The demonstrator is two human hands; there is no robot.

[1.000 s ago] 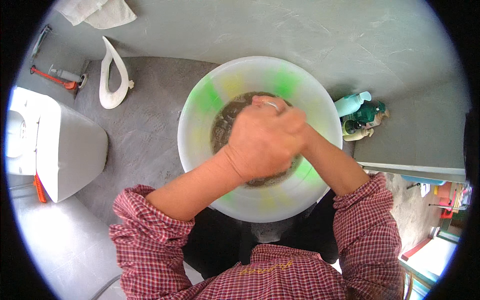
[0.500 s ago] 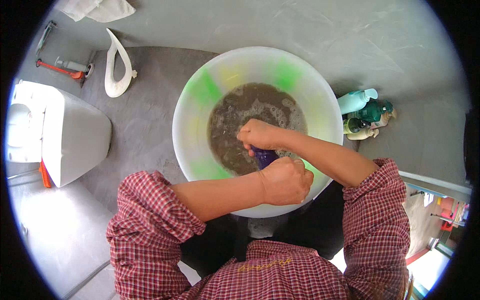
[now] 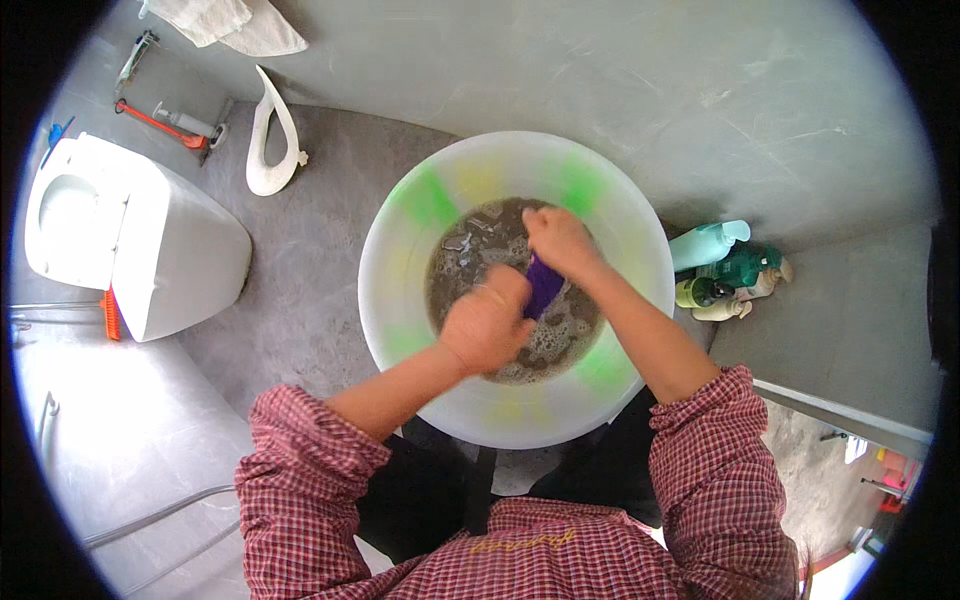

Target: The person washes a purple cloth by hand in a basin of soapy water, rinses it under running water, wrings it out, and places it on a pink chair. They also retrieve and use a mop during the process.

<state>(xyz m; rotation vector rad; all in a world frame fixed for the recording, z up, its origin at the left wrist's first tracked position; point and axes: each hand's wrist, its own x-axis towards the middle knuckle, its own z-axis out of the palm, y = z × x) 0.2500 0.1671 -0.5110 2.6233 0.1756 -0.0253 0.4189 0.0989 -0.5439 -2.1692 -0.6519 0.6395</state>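
A purple cloth [image 3: 543, 288] is stretched between my two hands above the murky, foamy water [image 3: 530, 355] in a big round basin [image 3: 398, 330]. My right hand [image 3: 562, 243] is closed round its far end. My left hand [image 3: 487, 325] is closed at the near end, its fingers a little smeared by motion. What kind of cloth it is does not show. The basin is whitish with green and yellow patches, and it stands on the floor between my legs.
Several bottles [image 3: 738, 266] stand right of the basin against the grey wall. A white toilet [image 3: 195, 255] is at the left. A white curved loop-shaped thing [image 3: 262, 165] leans near the far wall, with an orange-handled brush [image 3: 160, 125] to its left.
My left hand has moved left from the basin's near rim to over the water. My right hand has gone farther out and right. The purple cloth between them has shifted slightly right and away.
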